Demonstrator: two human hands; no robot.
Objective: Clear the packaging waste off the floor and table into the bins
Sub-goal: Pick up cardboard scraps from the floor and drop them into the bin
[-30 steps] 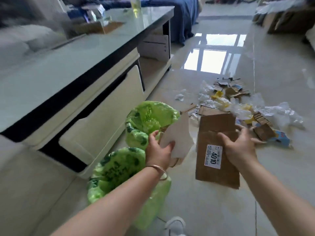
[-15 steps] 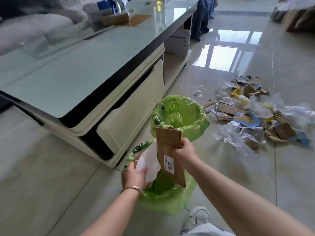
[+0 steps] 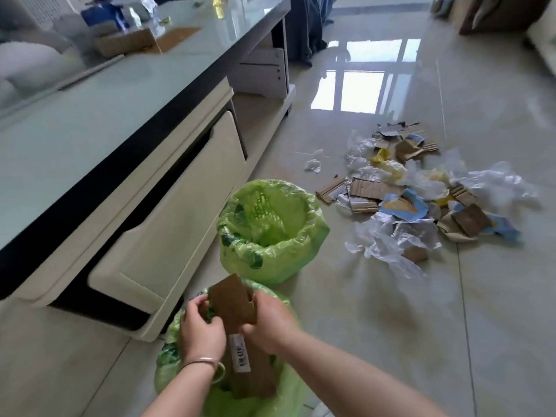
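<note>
Currently we're binning cardboard: the cardboard stands tilted, lower end inside the near bin at bottom centre. Right hand fingers clamp its right edge. Left hand is curled at the left edge by the liner rim; we cannot tell if it grips the board or the bag. Next move, we judge: push the board down and let go, since it is tall and sticks out over the rim, then go back for more. Far bin sits just behind, open and mostly empty. Scrap pile of plastic and card lies on the floor, right of centre, well apart. Tabletop at upper left carries a box and wrappers too. Nothing blocks the bin mouth but the board itself.
</note>
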